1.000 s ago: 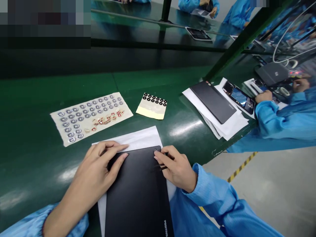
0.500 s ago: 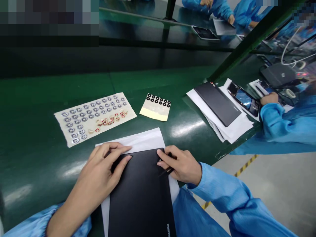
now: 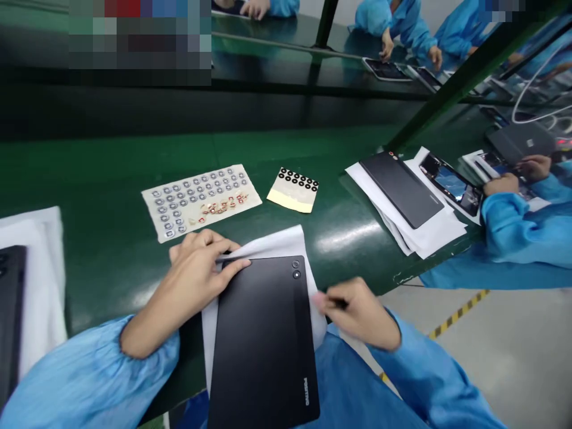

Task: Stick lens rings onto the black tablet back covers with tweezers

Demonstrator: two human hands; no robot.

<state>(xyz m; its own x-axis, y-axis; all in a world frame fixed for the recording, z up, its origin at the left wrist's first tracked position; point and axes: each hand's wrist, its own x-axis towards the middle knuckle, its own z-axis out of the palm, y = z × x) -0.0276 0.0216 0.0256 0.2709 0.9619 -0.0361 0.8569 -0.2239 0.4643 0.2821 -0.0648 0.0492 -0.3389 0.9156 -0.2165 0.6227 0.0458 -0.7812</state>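
Note:
A black tablet (image 3: 263, 333) lies back side up on a white paper sheet (image 3: 277, 239), two round camera lenses at its upper right corner. My left hand (image 3: 201, 265) pinches the tablet's upper left corner together with the paper, thumb on top. To the right of the tablet, apart from it, is my right hand (image 3: 357, 313), blurred, its fingers closed around dark tweezers (image 3: 340, 303) that hardly show. Beyond the tablet lie a sheet of clear ring stickers (image 3: 196, 199) with loose red bits and a smaller sheet of black ring stickers (image 3: 292, 192).
Another black tablet (image 3: 402, 189) rests on white papers at the right. Beside it is an opened tablet (image 3: 451, 182) near a co-worker's hands (image 3: 503, 183). White papers (image 3: 44, 286) with a dark device (image 3: 11, 304) lie at the left. A green post (image 3: 447, 89) slants across the bench.
My right hand has moved right, off the tablet's upper right corner, uncovering the lenses. My left hand still grips the upper left corner. The view has shifted left, bringing the left papers into sight.

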